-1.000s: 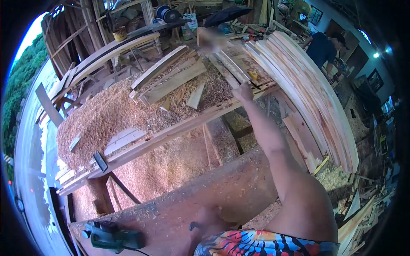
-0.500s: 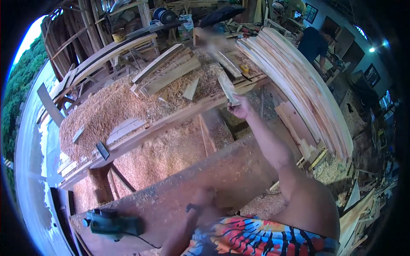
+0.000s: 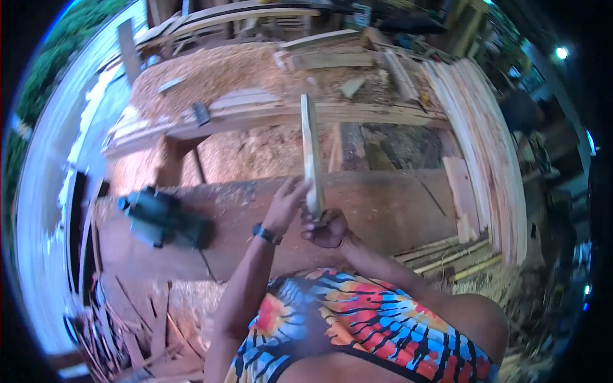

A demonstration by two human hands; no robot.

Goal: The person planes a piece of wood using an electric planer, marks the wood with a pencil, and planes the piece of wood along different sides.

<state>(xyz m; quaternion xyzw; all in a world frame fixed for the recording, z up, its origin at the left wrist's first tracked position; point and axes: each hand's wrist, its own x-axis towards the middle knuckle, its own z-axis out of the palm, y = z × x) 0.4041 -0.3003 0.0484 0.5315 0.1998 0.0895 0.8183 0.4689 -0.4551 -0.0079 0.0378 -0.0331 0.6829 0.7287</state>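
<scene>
Hands (image 3: 306, 217) steady a board (image 3: 310, 153) above a bench (image 3: 383, 204)
Right fingers clamp its near end; left fingers, slightly apart, touch its side.

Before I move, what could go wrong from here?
Your bare right hand grips the wooden strip, with your left hand beside it, so splinters are possible. The electric planer's cord runs near your left forearm and might snag. The heaped shavings could hide offcuts.
</scene>
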